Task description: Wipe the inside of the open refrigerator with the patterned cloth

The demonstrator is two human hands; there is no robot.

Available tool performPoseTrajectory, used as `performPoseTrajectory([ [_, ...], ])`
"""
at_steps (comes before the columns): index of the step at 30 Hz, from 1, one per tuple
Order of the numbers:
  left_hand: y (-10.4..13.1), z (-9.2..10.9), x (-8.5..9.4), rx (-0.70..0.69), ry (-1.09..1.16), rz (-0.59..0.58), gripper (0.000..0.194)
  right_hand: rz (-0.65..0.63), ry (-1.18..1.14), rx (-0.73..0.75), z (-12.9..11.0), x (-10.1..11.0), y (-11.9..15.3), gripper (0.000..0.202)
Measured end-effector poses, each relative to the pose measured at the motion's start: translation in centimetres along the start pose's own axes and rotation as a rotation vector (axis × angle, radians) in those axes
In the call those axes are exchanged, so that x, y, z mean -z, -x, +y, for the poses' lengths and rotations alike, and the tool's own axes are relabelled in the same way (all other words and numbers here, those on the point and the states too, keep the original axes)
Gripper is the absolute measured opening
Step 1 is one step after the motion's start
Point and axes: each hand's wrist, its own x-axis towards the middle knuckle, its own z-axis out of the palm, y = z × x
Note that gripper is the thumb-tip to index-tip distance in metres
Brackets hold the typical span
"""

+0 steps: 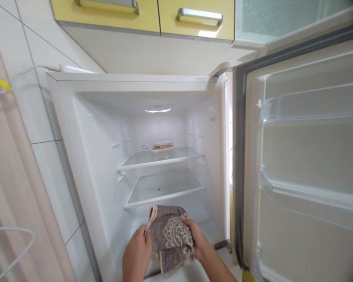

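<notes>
A folded purple-grey cloth (172,235) with a pale scroll pattern is held up in front of the lower part of an open fridge (141,84). My left hand (137,250) pinches its left edge, and my right hand (198,239) grips its right side. Inside the fridge are two glass shelves, an upper one (164,156) and a lower one (164,188). Toward the back of the upper shelf lies a small brownish packet (162,146). A small dark spot shows on the lower shelf.
The fridge door (306,156) stands wide open on the right, with clear door racks (312,192). Yellow cupboards (106,15) hang above. A pinkish curtain (14,176) and white wall tiles (47,164) are on the left.
</notes>
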Motion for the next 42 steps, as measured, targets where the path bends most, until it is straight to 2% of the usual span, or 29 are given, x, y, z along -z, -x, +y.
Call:
performPoseTrajectory([
  [4, -1.0, -2.0, -2.6, 0.150, 0.155, -0.173, 0.025, 0.129, 0.198, 0.148, 1.4, 0.6, -1.3, 0.063],
  [7, -0.7, -3.8, -4.4, 0.159, 0.184, -0.145, 0.041, 0.102, 0.323, 0.283, 3.0, 1.5, -0.1, 0.066],
  [10, 0.4, -5.2, -5.4, -0.019, 0.044, -0.086, 0.053, 0.010, 0.594, 0.432, 4.6, 2.0, 1.6, 0.079],
  [13, 1.8, -6.0, -6.1, -0.225, -0.169, 0.008, 0.051, -0.012, 0.852, 0.524, 5.3, 2.0, 2.6, 0.083],
  [17, 3.4, -6.4, -7.0, -0.406, -0.345, 0.068, 0.044, 0.026, 0.931, 0.551, 4.6, 1.6, 2.6, 0.066],
  [21, 3.7, -6.9, -7.5, -0.577, -0.386, 0.000, 0.062, 0.146, 0.989, 0.494, 2.6, 1.0, 2.3, 0.029],
  [23, 3.4, -7.1, -7.4, -0.617, -0.320, -0.012, 0.060, 0.167, 1.049, 0.423, 1.5, 0.7, 2.1, 0.035],
  [25, 2.8, -7.1, -6.9, -0.572, -0.190, -0.012, 0.052, 0.170, 1.085, 0.340, 0.7, 0.3, 1.9, 0.041],
  [28, 1.5, -6.3, -5.2, -0.302, 0.040, -0.027, 0.036, 0.183, 1.065, 0.227, 0.4, -0.2, 1.8, 0.043],
  [31, -0.4, -4.7, -2.6, -0.080, 0.230, -0.048, 0.037, 0.158, 1.014, 0.151, 1.6, -0.7, 2.1, 0.040],
  [35, -3.6, -2.4, 1.0, -0.031, 0.377, -0.033, 0.040, 0.151, 0.970, 0.124, 3.9, -1.1, 2.9, 0.037],
  [38, -5.5, -1.1, 3.1, -0.055, 0.382, -0.048, 0.038, 0.174, 0.799, 0.104, 4.5, -1.1, 2.8, 0.025],
  [40, -5.9, -0.3, 3.8, -0.090, 0.349, -0.060, 0.036, 0.184, 0.682, 0.095, 4.2, -1.1, 2.2, 0.020],
  [42, -5.1, 0.5, 3.9, -0.118, 0.316, -0.088, 0.035, 0.181, 0.623, 0.101, 3.6, -1.2, 1.3, 0.022],
])
